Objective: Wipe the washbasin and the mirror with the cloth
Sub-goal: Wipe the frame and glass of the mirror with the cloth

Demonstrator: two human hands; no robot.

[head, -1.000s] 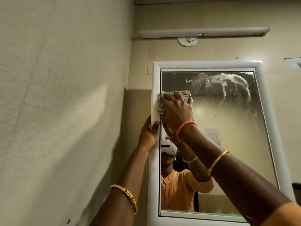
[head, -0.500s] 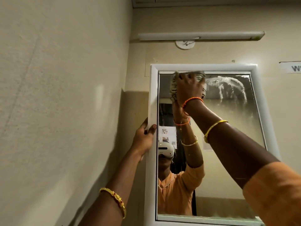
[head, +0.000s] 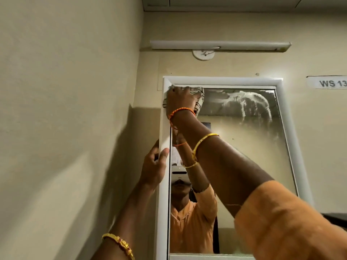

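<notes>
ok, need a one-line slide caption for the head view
Right hand presses the cloth into the mirror's top-left corner; left hand grips the frame.

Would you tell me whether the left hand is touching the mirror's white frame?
Touching. The head view shows the left hand gripping the mirror frame, thumb on its front face, fingers behind its outer edge.
</notes>
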